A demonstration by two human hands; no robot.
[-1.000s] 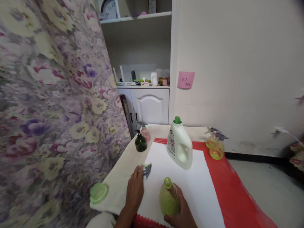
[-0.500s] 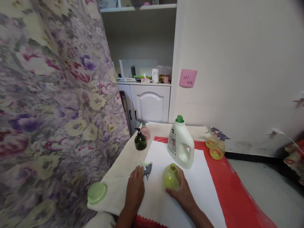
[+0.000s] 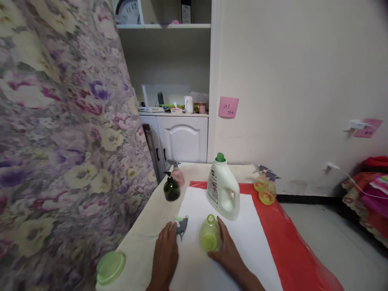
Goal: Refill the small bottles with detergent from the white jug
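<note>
My right hand (image 3: 224, 249) is curled round the right side of a yellow-green spray bottle (image 3: 209, 235), which stands upright with its mouth uncovered on the white sheet (image 3: 248, 246). To the left, my left hand (image 3: 166, 251) has its fingers closed on a grey trigger spray head (image 3: 182, 226); its thin tube points left over the table. Behind the bottle is a large white detergent jug (image 3: 223, 192) with a green spout (image 3: 220, 157). The left fingertips are partly hidden.
A dark green pump bottle (image 3: 171, 189) and a pink spray bottle (image 3: 178, 176) stand at the back left. Two yellow spray bottles (image 3: 267, 195) are on the red cloth (image 3: 291, 242) at right. A green lid (image 3: 110, 267) lies at the table's left front corner.
The yellow-green bottle has gone from tilted to upright in my right hand. My left hand stays at the spray head. The camera view has shifted up and right.
</note>
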